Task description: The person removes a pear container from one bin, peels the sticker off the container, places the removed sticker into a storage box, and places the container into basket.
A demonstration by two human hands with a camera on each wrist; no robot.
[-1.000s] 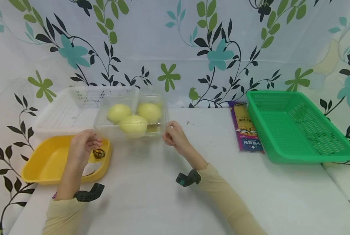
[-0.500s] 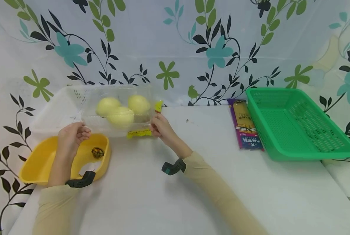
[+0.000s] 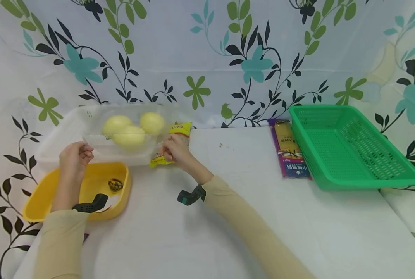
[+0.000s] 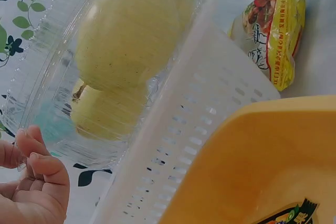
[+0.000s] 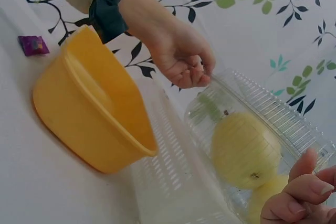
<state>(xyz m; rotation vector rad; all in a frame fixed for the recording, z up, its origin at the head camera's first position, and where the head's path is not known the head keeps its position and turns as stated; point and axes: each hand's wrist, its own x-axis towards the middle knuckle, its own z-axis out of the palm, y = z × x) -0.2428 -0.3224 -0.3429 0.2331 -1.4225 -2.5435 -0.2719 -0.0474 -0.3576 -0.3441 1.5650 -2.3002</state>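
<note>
A clear plastic clamshell box [image 3: 99, 140] with pale yellow pears [image 3: 128, 137] inside is held up over the white perforated basket [image 3: 59, 143]. My left hand [image 3: 74, 157] pinches the box's left front edge, also seen in the left wrist view, where its fingertips [image 4: 32, 135] are at the clear rim. On the opposite side, my right hand [image 3: 176, 149] grips the box's right front corner. In the right wrist view, the two hands sit at either end of the box's edge. Behind my right hand lies a yellow packet [image 3: 181, 128], partly covered.
A yellow basin [image 3: 41, 193] stands before the white basket, holding a small dark packet [image 3: 115, 185]. Rightward are a purple-and-gold pasta packet [image 3: 291, 151] and a green basket [image 3: 371, 184]. A small purple packet [image 5: 33, 45] lies beside the basin. Floral cloth hangs behind.
Both hands have carried the box of pears leftward, from the white basket's right part to over it. The yellow packet on the table has come into fuller view.
</note>
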